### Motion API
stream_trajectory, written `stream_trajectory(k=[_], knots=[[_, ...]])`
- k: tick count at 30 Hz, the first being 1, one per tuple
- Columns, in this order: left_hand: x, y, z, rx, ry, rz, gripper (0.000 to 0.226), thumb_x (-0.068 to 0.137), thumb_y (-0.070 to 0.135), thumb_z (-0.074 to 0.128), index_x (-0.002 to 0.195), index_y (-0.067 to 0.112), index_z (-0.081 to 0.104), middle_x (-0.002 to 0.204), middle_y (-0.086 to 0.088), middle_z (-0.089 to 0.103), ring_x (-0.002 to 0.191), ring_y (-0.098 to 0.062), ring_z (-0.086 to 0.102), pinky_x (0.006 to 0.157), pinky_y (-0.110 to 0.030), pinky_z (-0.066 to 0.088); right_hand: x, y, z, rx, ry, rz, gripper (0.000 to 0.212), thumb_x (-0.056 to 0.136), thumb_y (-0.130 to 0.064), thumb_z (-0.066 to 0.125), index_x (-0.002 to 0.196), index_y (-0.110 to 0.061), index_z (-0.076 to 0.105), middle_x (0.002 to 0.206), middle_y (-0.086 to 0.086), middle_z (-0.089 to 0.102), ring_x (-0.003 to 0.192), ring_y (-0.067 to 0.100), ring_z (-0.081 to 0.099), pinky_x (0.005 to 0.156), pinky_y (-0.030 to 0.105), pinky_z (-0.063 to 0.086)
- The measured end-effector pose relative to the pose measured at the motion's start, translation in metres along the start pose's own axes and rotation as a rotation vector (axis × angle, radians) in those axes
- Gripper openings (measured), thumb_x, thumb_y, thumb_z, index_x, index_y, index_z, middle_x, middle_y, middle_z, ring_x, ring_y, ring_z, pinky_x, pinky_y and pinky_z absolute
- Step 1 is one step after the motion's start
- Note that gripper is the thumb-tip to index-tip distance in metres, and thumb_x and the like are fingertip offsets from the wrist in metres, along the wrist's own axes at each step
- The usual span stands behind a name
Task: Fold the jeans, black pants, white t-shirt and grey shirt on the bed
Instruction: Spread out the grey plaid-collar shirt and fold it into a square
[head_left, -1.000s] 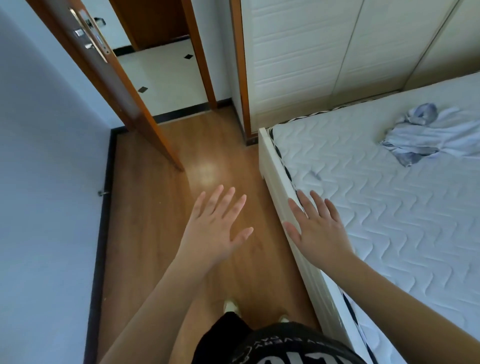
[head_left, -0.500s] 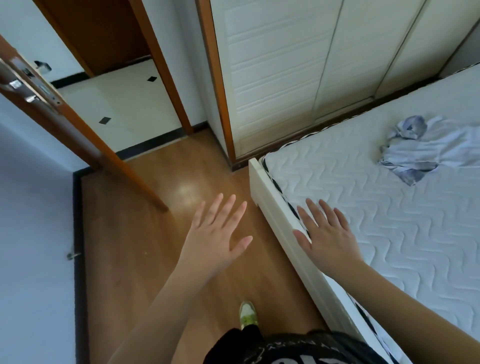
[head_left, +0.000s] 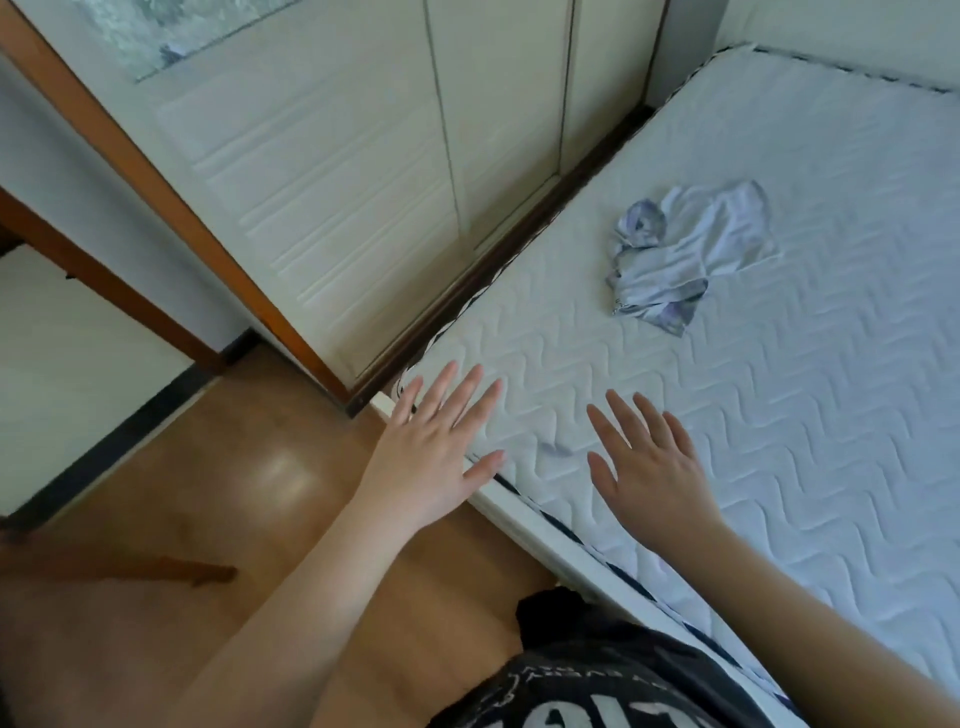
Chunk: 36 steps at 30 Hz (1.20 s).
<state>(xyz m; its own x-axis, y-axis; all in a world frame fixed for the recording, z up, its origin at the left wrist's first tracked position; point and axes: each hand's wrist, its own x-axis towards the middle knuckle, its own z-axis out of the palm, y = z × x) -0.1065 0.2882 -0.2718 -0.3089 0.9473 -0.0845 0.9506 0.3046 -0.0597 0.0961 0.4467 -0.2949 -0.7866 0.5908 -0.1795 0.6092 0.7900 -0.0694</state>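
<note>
Both the left hand (head_left: 436, 457) and the right hand (head_left: 649, 467) are held flat with fingers spread, nothing grasped, over the bed (head_left: 831, 415) near a crumpled white t-shirt (head_left: 691, 254).

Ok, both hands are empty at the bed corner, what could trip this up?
Only one crumpled white garment shows on the mattress; the jeans, black pants and grey shirt are out of view. It lies well beyond the left hand and right hand, so reaching it likely means leaning over the bed edge.
</note>
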Motion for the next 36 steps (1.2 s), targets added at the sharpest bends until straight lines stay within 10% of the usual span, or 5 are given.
stream_trajectory(k=[21, 36], knots=[[0.351, 0.018, 0.013, -0.037, 0.003, 0.412, 0.067, 0.097, 0.058, 0.018, 0.154, 0.024, 0.024, 0.162, -0.002, 0.019, 0.15, -0.024, 0.013, 0.12, -0.046, 0.016, 0.186, 0.164, -0.017, 0.159, 0.013, 0.447, 0.06, 0.1, -0.05, 0.018, 0.156, -0.028, 0.014, 0.164, -0.003, 0.007, 0.151, 0.021, 0.005, 0.121, 0.04, 0.006], [0.59, 0.052, 0.259, -0.081, -0.066, 0.535, 0.063, 0.098, 0.044, 0.042, 0.154, 0.024, 0.022, 0.162, -0.002, 0.015, 0.15, -0.023, 0.007, 0.118, -0.045, 0.016, 0.385, 0.281, 0.177, 0.422, -0.063, 0.664, 0.059, 0.101, -0.048, 0.029, 0.154, -0.04, 0.005, 0.164, -0.008, -0.004, 0.15, 0.019, -0.006, 0.12, 0.042, 0.004]])
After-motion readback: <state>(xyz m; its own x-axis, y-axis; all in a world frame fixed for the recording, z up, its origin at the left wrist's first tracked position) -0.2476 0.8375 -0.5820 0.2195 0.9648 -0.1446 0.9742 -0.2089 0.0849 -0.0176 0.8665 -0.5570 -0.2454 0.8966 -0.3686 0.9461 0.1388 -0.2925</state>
